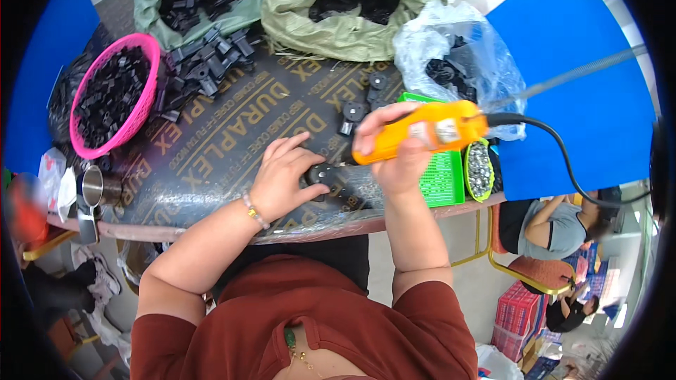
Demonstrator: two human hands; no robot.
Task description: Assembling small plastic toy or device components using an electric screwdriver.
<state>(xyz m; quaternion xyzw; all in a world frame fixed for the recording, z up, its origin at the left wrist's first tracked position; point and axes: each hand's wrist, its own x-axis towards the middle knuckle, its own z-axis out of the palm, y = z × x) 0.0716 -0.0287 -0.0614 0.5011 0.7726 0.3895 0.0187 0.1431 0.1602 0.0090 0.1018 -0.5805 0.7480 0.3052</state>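
My left hand [282,177] rests on the dark tabletop, thumb and forefinger around a round black plastic part [322,177] and pressing it to the surface. The other fingers are stretched out. My right hand [405,165] is wrapped about an orange electric screwdriver [436,129], whose black cable [556,141] runs off to the right. Its tip points left toward the black part; whether it touches cannot be made out. Beyond my hands lie assembled black parts [354,112]. Right of them, a green tray [445,186] is partly covered by my right hand.
A yellow-green bowl [470,186] of small metal pieces stands beside the tray. At left is a pink basket [151,70] of black parts, with loose black pieces [204,67] nearby. Sacks [282,17] and a clear bag [415,42] line the back. A metal cup [91,184] sits near the left edge.
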